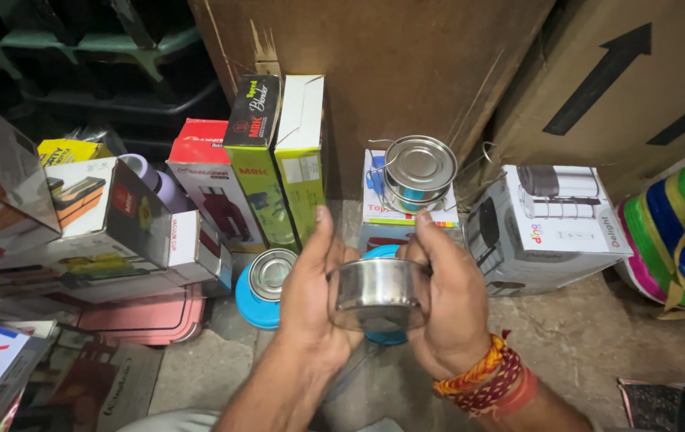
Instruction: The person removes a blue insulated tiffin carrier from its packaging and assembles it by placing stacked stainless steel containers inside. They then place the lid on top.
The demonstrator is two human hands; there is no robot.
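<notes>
Both hands hold a round steel container in front of me, low in the head view. My left hand grips its left side, thumb up along the rim. My right hand, with red and orange thread bands on the wrist, clasps its right side. Under the container a blue round piece shows partly. A steel lid on a blue base lies on the floor just left of my left hand. Beyond my hands, a steel tiffin in a wire carrier lies tilted on a printed box.
Several product boxes stand against a large cardboard carton. A white box with a tiffin picture sits at right, next to a striped woven bag. A pink tray and more boxes crowd the left floor.
</notes>
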